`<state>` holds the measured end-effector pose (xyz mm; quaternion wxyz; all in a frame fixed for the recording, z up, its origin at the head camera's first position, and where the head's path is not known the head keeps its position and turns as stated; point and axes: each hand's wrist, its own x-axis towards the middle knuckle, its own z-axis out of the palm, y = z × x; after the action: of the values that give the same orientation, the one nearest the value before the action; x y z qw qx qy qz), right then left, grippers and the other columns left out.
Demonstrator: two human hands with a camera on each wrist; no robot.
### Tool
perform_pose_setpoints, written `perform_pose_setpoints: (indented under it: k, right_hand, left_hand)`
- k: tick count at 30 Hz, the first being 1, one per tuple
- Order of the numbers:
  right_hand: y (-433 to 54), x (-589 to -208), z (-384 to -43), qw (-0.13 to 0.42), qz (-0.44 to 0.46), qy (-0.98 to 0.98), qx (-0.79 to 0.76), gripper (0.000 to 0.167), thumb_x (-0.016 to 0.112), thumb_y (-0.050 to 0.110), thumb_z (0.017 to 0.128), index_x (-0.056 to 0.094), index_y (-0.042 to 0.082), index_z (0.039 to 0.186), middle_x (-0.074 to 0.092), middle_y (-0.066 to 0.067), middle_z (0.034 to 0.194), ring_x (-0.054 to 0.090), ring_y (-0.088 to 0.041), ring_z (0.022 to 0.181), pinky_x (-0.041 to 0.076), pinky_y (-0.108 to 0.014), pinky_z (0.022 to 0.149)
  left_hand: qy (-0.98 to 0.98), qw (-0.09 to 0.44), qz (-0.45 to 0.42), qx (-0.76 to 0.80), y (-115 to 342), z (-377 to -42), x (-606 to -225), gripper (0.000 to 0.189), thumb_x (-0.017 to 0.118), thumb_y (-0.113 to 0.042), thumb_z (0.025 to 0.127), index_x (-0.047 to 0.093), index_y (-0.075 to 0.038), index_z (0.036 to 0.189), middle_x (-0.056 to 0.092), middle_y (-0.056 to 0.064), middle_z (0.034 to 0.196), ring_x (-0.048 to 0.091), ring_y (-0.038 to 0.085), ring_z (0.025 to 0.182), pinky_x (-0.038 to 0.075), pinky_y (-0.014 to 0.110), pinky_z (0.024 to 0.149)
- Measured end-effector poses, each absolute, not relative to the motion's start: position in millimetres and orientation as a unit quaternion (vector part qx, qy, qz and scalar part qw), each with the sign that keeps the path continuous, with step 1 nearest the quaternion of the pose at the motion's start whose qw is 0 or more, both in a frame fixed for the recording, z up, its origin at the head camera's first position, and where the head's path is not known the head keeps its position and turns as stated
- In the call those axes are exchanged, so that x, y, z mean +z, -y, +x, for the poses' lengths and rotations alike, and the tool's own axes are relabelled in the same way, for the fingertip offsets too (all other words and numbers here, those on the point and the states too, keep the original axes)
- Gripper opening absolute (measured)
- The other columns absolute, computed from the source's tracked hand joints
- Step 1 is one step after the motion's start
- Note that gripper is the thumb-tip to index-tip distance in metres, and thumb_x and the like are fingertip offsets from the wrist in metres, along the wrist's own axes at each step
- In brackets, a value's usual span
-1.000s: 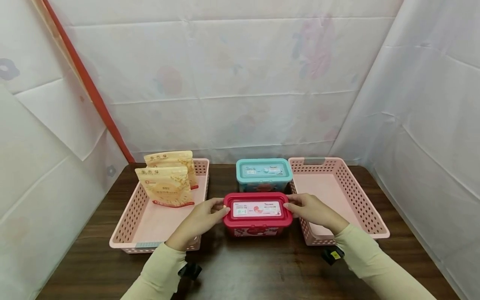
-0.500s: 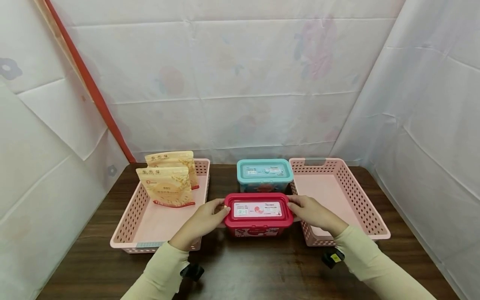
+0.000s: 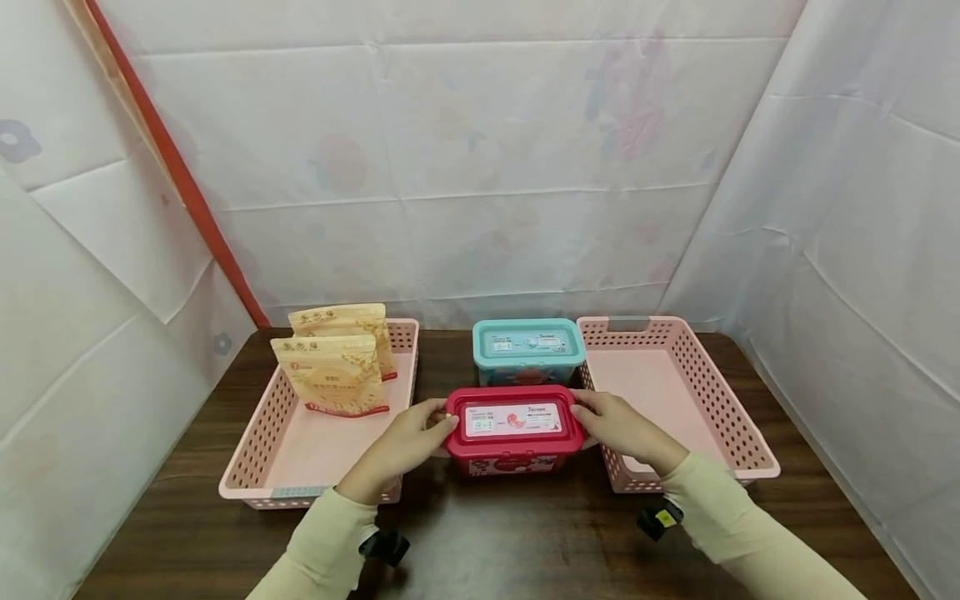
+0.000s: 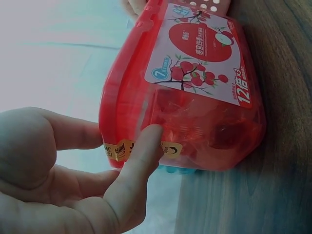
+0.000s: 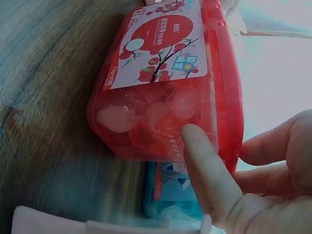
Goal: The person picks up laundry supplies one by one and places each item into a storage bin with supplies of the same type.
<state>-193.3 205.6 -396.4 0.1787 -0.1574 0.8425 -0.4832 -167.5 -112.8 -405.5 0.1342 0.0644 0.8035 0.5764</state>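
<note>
A red lidded tub of laundry pods (image 3: 513,429) stands on the dark wooden table, its label facing me. At its left end my left hand (image 3: 401,442) grips it, thumb at the lid's rim; the left wrist view has a fingertip (image 4: 152,139) against the clear side wall. My right hand (image 3: 626,425) holds the other end the same way, one finger (image 5: 200,146) along the wall in the right wrist view. Rounded pods show through the plastic. Directly behind stands a turquoise tub (image 3: 528,350) of the same shape, its lid on.
To the left, a pink perforated basket (image 3: 247,458) holds two yellow stand-up pouches (image 3: 337,379) near its back. Another pink basket (image 3: 731,408) stands on the right, close to the turquoise tub. Pale patterned sheets (image 3: 450,167) hang behind and at both sides of the table.
Both hands stay on the ends of the red tub, which has not visibly moved on the table. My right hand and wrist have shifted very slightly; the baskets, pouches and turquoise tub look unchanged.
</note>
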Motion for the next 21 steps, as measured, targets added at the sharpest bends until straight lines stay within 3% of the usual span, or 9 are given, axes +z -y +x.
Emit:
perform_pose_setpoints:
  k: [21]
  right_hand:
    - [-217.6,-386.1,-198.0,0.194,-0.177,-0.761,-0.594,0.055,0.047,0.014,0.107,0.028,-0.017,0.148,0.055,-0.035,0.129,0.071,-0.026,0.087,0.060,-0.037,0.078]
  left_hand:
    - [-0.785,0.115,0.081,0.603,119.8,-171.0,-393.3,0.052,0.060,-0.016,0.102,0.043,0.010,0.144,0.060,0.021,0.117,0.072,0.025,0.086,0.059,0.038,0.080]
